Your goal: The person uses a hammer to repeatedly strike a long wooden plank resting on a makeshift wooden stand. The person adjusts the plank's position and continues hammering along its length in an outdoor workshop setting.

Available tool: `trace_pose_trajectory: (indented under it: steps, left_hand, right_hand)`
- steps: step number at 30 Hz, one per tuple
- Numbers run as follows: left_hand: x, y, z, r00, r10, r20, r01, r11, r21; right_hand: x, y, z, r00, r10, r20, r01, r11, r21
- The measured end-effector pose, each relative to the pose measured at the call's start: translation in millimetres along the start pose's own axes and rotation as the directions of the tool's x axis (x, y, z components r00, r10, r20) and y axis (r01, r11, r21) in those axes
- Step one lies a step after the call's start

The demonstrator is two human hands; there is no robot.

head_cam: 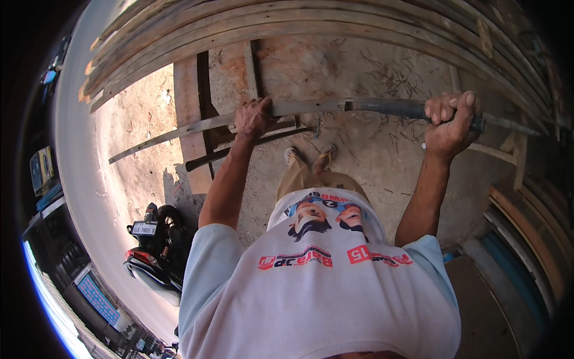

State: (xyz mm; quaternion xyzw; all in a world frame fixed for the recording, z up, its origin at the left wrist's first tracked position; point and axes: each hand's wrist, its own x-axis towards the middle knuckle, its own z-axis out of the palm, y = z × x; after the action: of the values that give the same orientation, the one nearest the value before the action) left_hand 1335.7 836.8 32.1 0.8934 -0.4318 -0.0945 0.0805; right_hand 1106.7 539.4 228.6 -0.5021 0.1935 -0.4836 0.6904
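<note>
A long, thin wooden batten [197,127] runs across the view in front of me at chest height, its left end pointing towards the road. My left hand [254,117] is wrapped around it left of its middle. On the other side, my right hand [453,121] grips a black bar-shaped tool [385,107], whose left end meets the batten. The batten shows again beyond that hand; whether the fingers also hold it I cannot tell. Below my left hand, a hammer-like tool with a long dark handle [210,159] lies partly over a wide plank [190,112].
Several long timber boards [269,33] stretch across the far side. Thin dark slivers, possibly nails, litter the dirt ground [358,67]. A parked motorcycle [154,273] stands at left beside the road [85,179]. Wooden frames [524,220] lean at right.
</note>
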Motion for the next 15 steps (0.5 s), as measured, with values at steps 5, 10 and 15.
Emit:
trace_pose_trajectory:
  steps: [5,10,15]
  left_hand:
    - [4,3,7,1.0,0.001,0.02,-0.002,0.999,0.038]
    - [8,-4,12,0.999,0.046,-0.029,-0.045,0.998,0.034]
    - [11,-9,14,0.994,0.088,-0.064,-0.083,0.994,0.078]
  right_hand:
    - [-1,-14,35,0.999,-0.033,-0.041,0.026,0.984,-0.174]
    - [14,-9,8,0.994,0.017,-0.109,-0.025,0.997,-0.072]
    - [41,-17,-153,0.947,0.012,-0.32,0.048,0.983,0.179]
